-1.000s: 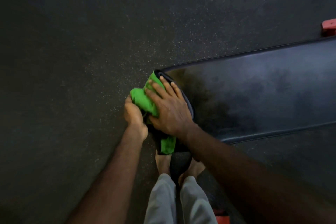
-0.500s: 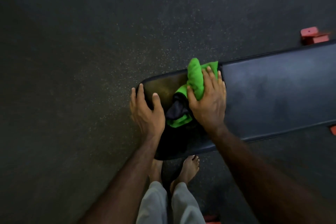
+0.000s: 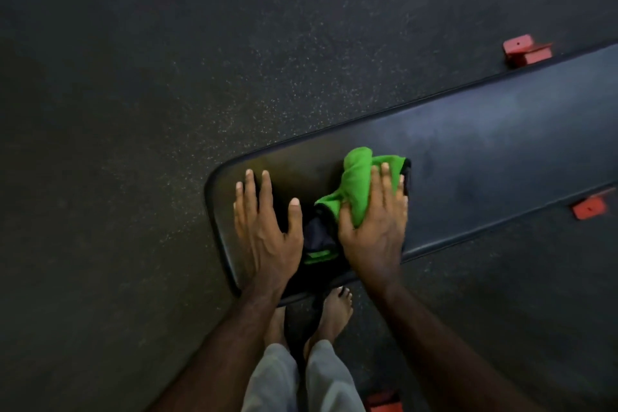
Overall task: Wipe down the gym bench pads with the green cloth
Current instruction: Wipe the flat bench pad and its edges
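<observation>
At pad (image 3: 485, 157) end, left hand (image 3: 267, 227) lies flat, fingers straight, bracing at 9 o'clock of cloth (image 3: 357, 184); right hand (image 3: 374, 227) presses cloth, fingers extended, for wiping

Left hand (image 3: 267, 231) flat, palm down, fingers straight and spread. Right hand (image 3: 374, 227) palm down just beside it, fingers extended, thumb tucked inward. Both forearms reach forward.

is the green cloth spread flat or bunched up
Bunched up. The green cloth rises in rumpled folds on the bench pad, with the right hand pressing on it.
</observation>
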A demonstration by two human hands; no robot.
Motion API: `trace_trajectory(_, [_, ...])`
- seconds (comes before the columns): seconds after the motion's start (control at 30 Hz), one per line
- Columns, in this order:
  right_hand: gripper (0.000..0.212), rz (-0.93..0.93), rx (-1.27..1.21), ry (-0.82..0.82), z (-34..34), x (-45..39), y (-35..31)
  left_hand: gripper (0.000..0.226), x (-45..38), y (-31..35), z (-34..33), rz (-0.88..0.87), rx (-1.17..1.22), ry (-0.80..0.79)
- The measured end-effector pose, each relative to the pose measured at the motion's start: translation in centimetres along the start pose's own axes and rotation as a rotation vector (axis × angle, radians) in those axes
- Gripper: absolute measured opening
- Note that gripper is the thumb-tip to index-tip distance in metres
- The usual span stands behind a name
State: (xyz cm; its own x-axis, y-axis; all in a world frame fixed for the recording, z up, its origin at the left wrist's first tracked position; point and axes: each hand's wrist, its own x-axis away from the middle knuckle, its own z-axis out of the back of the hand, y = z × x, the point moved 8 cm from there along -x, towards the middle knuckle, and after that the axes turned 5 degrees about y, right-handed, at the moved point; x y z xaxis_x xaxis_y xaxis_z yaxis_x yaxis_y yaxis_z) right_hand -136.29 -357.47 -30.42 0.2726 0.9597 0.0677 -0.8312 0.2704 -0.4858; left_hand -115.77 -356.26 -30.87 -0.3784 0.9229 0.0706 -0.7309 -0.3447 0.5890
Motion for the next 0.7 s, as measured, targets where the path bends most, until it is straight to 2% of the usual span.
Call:
trace_trajectory(0.07, [0.087, 0.135, 0.021, -0.099, -0.9, 1.6, -1.5, 0.07, 0.7, 0.8, -0.6, -0.023, -0.004, -0.002])
trace_trajectory(0.17, [0.088, 0.568, 0.083, -0.296, -1.2, 1.7, -1.8, 0.07, 1.8, 1.7, -1.5, -0.063, -0.011, -0.022])
trace_trajectory(0.23, [0.088, 0.712, 0.163, -0.297, -0.2, -0.4, 0.0, 0.071, 2.8, 2.2, -2.0, -0.103, -0.029, -0.059])
trace_trajectory(0.3, [0.087, 0.546, 0.159, -0.173, 1.7, -3.5, 2.8, 0.072, 3.7, 2.8, -2.7, -0.14, -0.037, -0.104])
trace_trajectory(0.37, [0.085, 0.205, 0.054, -0.001, 3.5, -4.7, 4.9, 0.071, 4.1, 3.4, -3.2, -0.158, -0.035, -0.115])
trace_trajectory(0.43, [0.087, -0.027, -0.013, 0.054, 3.2, -3.3, 4.9, 0.07, 3.9, 4.3, -3.5, -0.142, -0.013, -0.102])
trace_trajectory(0.47, [0.089, -0.018, -0.019, 0.018, 2.4, -2.2, 4.0, 0.07, 3.7, 4.6, -3.5, -0.132, 0.006, -0.09])
trace_trajectory(0.5, [0.091, 0.085, 0.002, -0.051, 1.7, -1.1, 3.0, 0.069, 3.3, 5.0, -3.5, -0.125, 0.024, -0.073])
trace_trajectory(0.57, [0.093, 0.416, 0.077, -0.233, 0.5, 0.7, 1.5, 0.069, 2.6, 5.4, -3.5, -0.114, 0.042, -0.054])
trace_trajectory(0.63, [0.092, 0.634, 0.124, -0.303, 0.7, -0.2, 1.9, 0.071, 2.1, 5.3, -3.5, -0.112, 0.044, -0.054])
trace_trajectory(0.7, [0.092, 0.604, 0.137, -0.244, 1.2, -2.7, 2.4, 0.072, 1.9, 5.2, -3.4, -0.107, 0.046, -0.064])
